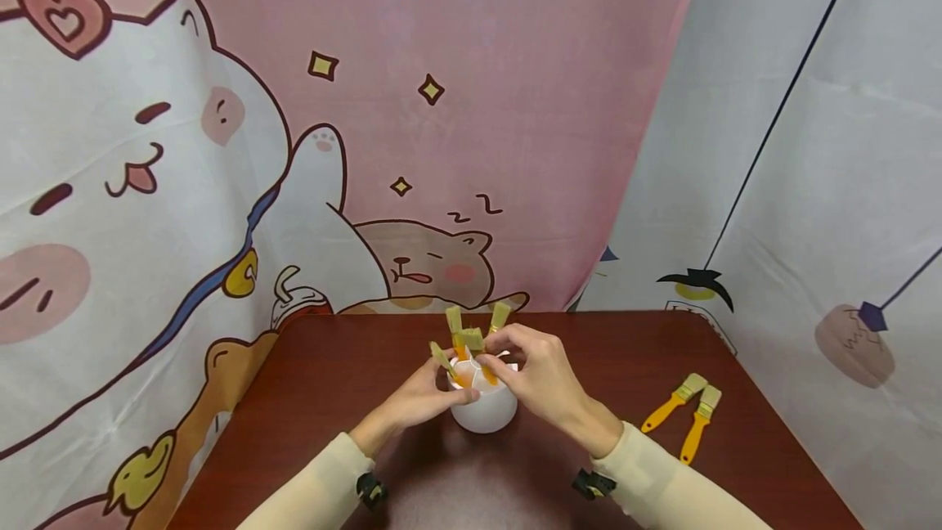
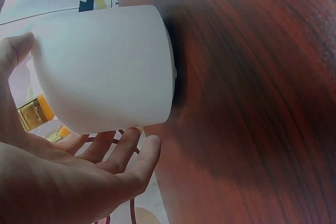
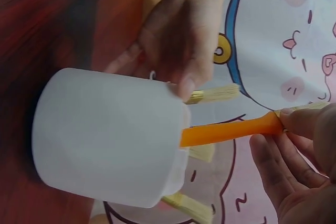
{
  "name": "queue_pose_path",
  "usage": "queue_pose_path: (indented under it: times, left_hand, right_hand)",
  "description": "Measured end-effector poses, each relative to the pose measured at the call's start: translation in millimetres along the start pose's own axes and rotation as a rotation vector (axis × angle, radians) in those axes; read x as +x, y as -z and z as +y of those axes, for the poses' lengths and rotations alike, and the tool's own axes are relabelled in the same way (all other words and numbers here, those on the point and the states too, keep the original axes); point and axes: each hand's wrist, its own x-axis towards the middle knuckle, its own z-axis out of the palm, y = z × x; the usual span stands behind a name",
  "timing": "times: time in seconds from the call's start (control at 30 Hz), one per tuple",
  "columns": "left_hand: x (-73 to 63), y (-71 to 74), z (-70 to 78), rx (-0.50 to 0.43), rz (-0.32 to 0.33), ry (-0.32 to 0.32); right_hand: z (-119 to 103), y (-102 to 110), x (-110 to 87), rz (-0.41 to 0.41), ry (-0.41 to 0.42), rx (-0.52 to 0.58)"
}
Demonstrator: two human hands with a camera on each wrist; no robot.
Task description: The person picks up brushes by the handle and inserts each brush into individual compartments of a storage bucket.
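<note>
A white rounded container [image 1: 484, 415] with dividers in its top stands upright on the table. My left hand [image 1: 412, 395] holds it from the left, thumb at the rim and fingers along its side. With thumb and fingers, my right hand [image 1: 543, 370] pinches a paintbrush [image 3: 231, 131] near the top of its orange handle. That handle's lower end dips inside the container, bristles upward. Other paintbrushes [image 1: 454, 321] stand bristles up in the container, their lower handles hidden by its wall. In the left wrist view, the container [image 2: 105, 72] covers most of the brushes.
Two paintbrushes with yellow-orange handles, one [image 1: 673, 403] beside the other [image 1: 702, 424], lie on the right side of the dark red-brown table [image 1: 316, 399]. Cloth [image 1: 515, 105] printed with cartoon animals hangs behind and along both sides.
</note>
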Motion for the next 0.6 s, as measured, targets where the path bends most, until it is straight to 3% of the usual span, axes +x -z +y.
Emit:
queue_pose_path:
  times: [0.6]
  left_hand:
    - [1.4, 0.6, 0.0, -0.029, -0.018, -0.044]
  right_hand:
    - [28, -19, -19.9, -0.1, -0.033, -0.098]
